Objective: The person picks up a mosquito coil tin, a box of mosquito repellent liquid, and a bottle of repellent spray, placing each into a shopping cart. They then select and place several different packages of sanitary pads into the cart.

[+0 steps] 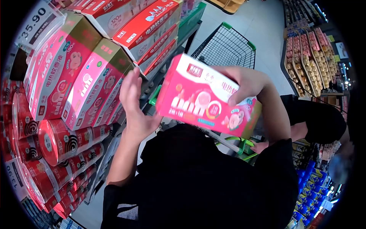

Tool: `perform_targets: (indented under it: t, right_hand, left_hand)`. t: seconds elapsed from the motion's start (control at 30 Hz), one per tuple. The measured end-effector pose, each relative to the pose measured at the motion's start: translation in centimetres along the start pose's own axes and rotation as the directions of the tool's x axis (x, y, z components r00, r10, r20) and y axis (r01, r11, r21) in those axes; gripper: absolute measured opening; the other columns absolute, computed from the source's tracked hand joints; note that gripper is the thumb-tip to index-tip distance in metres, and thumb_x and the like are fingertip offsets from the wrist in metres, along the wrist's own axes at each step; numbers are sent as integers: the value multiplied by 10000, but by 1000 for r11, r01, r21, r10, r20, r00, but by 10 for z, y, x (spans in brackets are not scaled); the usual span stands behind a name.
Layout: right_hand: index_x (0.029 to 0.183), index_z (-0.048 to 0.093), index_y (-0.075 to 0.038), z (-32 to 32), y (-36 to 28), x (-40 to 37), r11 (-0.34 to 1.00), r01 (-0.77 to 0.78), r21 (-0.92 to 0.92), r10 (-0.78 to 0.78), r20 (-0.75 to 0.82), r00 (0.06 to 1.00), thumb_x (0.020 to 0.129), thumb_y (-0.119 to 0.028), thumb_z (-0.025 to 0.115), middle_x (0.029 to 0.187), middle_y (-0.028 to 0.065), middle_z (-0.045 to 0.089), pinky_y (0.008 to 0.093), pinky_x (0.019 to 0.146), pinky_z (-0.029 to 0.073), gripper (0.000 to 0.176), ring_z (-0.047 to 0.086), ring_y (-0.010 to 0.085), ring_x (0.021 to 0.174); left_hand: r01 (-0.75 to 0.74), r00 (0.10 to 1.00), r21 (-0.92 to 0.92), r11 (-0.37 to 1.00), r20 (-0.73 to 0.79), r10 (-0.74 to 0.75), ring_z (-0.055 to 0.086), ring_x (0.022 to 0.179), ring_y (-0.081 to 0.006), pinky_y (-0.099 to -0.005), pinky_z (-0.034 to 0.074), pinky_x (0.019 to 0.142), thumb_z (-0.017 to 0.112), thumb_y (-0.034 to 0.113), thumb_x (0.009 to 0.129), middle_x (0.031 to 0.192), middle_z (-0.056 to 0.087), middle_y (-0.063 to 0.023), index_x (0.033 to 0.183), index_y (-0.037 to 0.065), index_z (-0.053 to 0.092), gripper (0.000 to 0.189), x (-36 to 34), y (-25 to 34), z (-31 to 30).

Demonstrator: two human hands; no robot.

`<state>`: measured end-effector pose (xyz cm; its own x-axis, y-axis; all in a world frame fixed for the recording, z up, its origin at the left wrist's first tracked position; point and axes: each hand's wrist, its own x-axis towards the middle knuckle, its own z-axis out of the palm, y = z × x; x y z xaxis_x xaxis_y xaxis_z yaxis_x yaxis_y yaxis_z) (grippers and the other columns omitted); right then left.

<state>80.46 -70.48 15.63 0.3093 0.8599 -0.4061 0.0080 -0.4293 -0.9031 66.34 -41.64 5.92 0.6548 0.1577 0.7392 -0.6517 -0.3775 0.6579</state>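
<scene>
A pink and white box of electric mosquito repellent liquid [206,100] is held up in front of my chest, slightly tilted. My right hand [248,84] grips it from the upper right, thumb across the printed front and the other fingers hidden behind. On the box's left side, my left hand [136,103] is open with fingers stretched upward, its thumb right by the box's lower left edge. Just beyond those fingers stand matching pink boxes [91,86] on the shelf display.
Red boxes [146,28] are stacked behind the pink ones, with red cans [70,139] below. A wire shopping cart [227,45] stands ahead. Another person's hand [259,146] is at its green handle [244,147]. Price signs [38,24] and packed shelves [310,61] flank the aisle.
</scene>
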Motion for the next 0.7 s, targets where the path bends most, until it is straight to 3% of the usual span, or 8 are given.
perform_targets:
  t: [0.07,0.13,0.23,0.33,0.4,0.43,0.6,0.7]
  right_hand:
    - [1570,350,-27,-22,11,-29,990,-4,-139,-43,-333,942,735,-325,876,1213,116,689,320,919,557,1030,682,142,1028]
    - [1557,360,-19,-36,25,-50,998,-19,-61,-11,-465,885,748,-273,877,1211,116,683,330,926,554,993,679,165,1034]
    - [1526,384,1,-57,79,-61,964,-219,-152,29,-756,653,728,-228,892,1237,150,662,355,937,548,973,670,213,1067]
    - [1493,418,20,-65,152,-40,919,-385,-80,174,-796,580,693,-199,904,1274,190,645,387,1023,500,961,659,273,1124]
    - [1436,472,28,-71,237,-21,889,-410,-204,76,-817,571,683,-189,899,1253,185,665,376,1028,494,893,672,284,1109]
    - [1401,499,20,-68,251,-10,919,-380,-107,156,-785,599,673,-183,898,1234,178,677,372,1027,494,855,672,279,1115]
    - [1294,577,-60,-48,330,43,881,-455,-127,233,-722,652,628,-159,912,1146,150,701,400,1000,502,752,667,327,1084]
    - [1317,569,-66,-50,387,76,862,-494,-114,313,-647,696,602,-202,932,1248,163,667,393,1038,482,813,629,335,1182]
  left_hand:
    - [141,942,329,934,246,-229,419,1413,-455,-488,436,1124,889,-20,665,1508,379,-251,1499,58,398,970,4,4,2]
    - [253,875,209,945,368,-316,495,1361,-396,-510,415,1134,853,3,720,1426,500,-205,1414,43,510,775,-19,-9,20]
    - [111,784,192,975,586,-205,511,1370,-349,-538,381,1154,830,115,788,1336,595,-155,1345,58,577,614,-68,-42,44]
    - [44,677,261,964,702,-221,605,1257,-287,-550,366,1154,773,282,858,1148,701,-101,1215,92,664,418,-97,-49,58]
    - [-47,486,399,916,810,-328,678,1048,-243,-534,373,1145,727,380,880,950,730,-57,1003,117,728,290,-105,-51,61]
    - [-112,550,385,916,792,-265,672,828,-220,-473,437,1065,716,405,872,747,692,-17,792,131,731,286,-110,-54,62]
    - [-30,511,419,907,787,-346,641,763,-210,-419,469,946,744,344,855,705,643,0,740,147,716,230,-106,-51,58]
    - [-9,503,441,897,778,-377,630,742,-210,-395,472,891,739,341,854,691,632,2,732,152,710,227,-104,-49,52]
